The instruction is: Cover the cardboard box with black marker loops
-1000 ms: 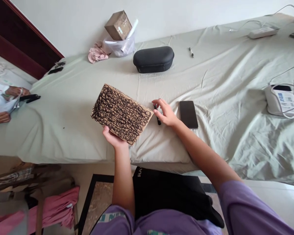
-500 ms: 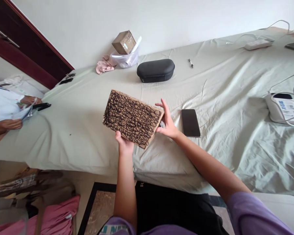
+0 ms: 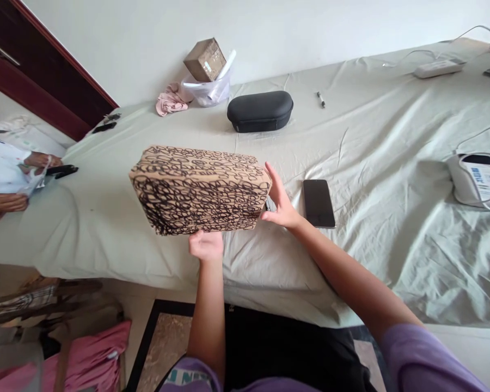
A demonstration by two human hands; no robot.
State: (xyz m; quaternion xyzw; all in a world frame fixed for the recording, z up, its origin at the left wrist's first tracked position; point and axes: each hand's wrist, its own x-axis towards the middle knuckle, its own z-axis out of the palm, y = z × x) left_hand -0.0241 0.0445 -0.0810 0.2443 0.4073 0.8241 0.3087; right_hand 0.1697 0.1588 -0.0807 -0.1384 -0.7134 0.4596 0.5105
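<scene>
A brown cardboard box (image 3: pixel 204 190) covered in black looping scribbles is held up over the cloth-covered table, tilted so that two of its faces show. My left hand (image 3: pixel 206 245) supports it from below, with the fingers hidden under the box. At the box's right end, my right hand (image 3: pixel 281 202) grips the edge between thumb and fingers; something small and grey shows beside the thumb. Just right of that hand a dark smartphone (image 3: pixel 319 203) lies flat on the cloth.
Behind the box lie a black hard case (image 3: pixel 260 111) and a marker (image 3: pixel 320 100). A plastic tub (image 3: pixel 210 93) bears a small carton (image 3: pixel 205 60), with a pink cloth (image 3: pixel 171 100) beside it. A corded white device (image 3: pixel 479 177) sits at right. Another person's hands (image 3: pixel 8 202) are at far left.
The box has been turned over in my hands, so a second scribbled face now shows along its top. Its left end has swung outward to the left. My left hand has slipped further underneath.
</scene>
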